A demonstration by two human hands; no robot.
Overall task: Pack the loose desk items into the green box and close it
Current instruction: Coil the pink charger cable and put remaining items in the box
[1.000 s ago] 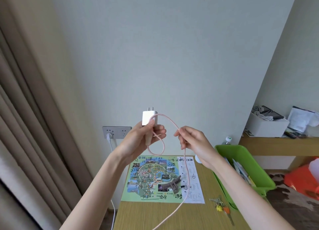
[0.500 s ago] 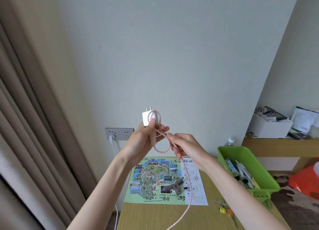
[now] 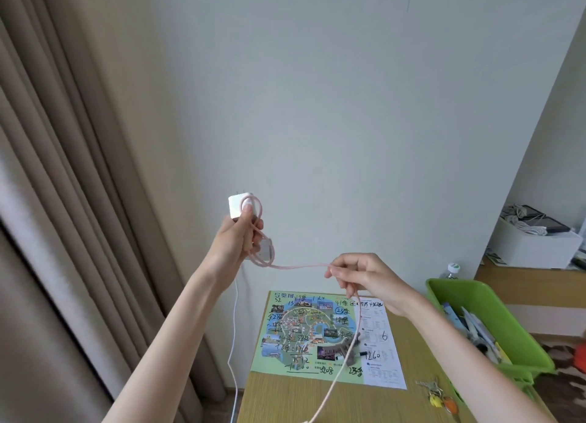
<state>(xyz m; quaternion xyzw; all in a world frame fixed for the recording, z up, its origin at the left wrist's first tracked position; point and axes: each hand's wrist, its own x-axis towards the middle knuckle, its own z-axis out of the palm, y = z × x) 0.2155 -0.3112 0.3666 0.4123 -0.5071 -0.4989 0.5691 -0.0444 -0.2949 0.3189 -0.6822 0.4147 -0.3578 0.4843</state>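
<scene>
My left hand (image 3: pixel 236 237) is raised in front of the wall, gripping a white charger plug (image 3: pixel 237 205) with loops of pink cable wound around it. The pink cable (image 3: pixel 298 266) stretches right to my right hand (image 3: pixel 361 275), which pinches it, then hangs down past the desk's front. The green box (image 3: pixel 482 302) stands open at the right of the wooden desk (image 3: pixel 380 403), with papers and pens inside. A colourful map sheet (image 3: pixel 304 334) lies on the desk with a grey hair clip (image 3: pixel 350 349) on it. Keys with yellow and orange tags (image 3: pixel 439 395) lie near the box.
Beige curtains (image 3: pixel 63 200) hang at the left. A white cord (image 3: pixel 233 343) drops from behind my left wrist beside the desk. At the right a wooden shelf (image 3: pixel 532 276) carries a white box of cables (image 3: pixel 536 245). A bottle cap (image 3: pixel 453 268) shows behind the green box.
My right hand has pulled away from the left, down and to the right, drawing the pink cable out taut after laying a loop around the charger. The view has shifted left.
</scene>
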